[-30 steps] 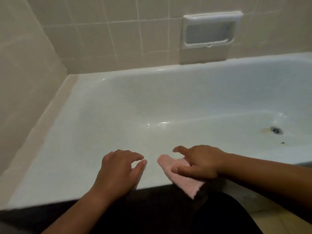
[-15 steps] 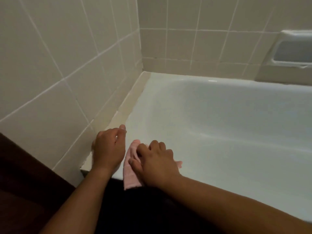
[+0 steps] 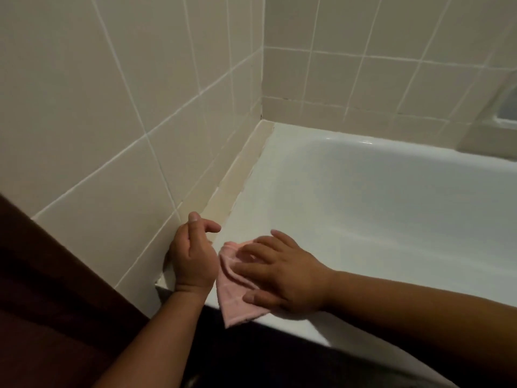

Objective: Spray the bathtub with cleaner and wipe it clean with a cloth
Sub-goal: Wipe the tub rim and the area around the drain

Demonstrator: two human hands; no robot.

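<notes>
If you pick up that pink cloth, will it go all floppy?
Probably floppy: the cloth is creased and its corner droops over the bathtub rim. Likely light, since it looks thin. It may slide easily on that glossy rim.

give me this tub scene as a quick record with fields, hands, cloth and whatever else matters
surface: white glossy bathtub
tool: pink fabric cloth, on the near rim, lower corner over the outer edge
wiping: right hand, fingers flat, presses the cloth
idle: left hand, at the rim's corner by the wall, fingers loosely curled, holds nothing
surround: beige tiled wall
sprayer: not in view
</notes>
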